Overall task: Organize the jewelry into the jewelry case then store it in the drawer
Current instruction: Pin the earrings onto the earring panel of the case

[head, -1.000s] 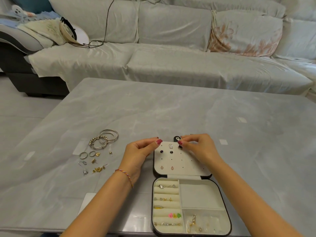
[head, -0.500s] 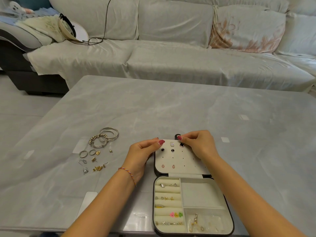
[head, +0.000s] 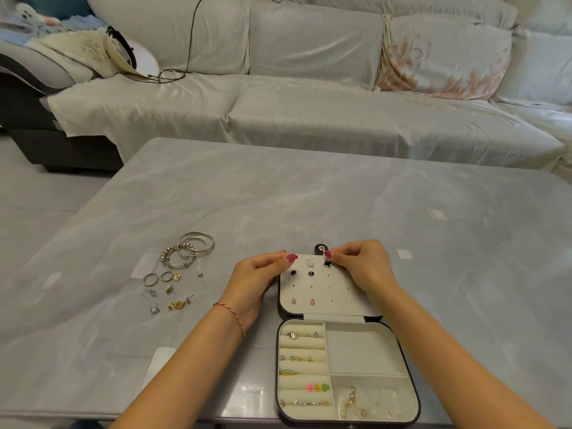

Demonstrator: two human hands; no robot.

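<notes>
An open black jewelry case lies near the table's front edge, its white earring panel tilted up at the back. Rings sit in its roll slots and gold pieces in the lower right compartment. My left hand pinches the panel's top left corner. My right hand pinches at the panel's top edge beside a black clover earring. Loose jewelry lies on the table to the left: silver bangles, rings and small gold earrings.
The grey marble table stretches far ahead and to the right. A pale covered sofa stands behind it, with a round hoop and a black cable at its left end. Small tape squares mark the tabletop.
The view shifted slightly. My right hand has drawn its fingertips to the panel's top edge, and the black clover earring now shows pinned there. My left hand keeps its hold.
</notes>
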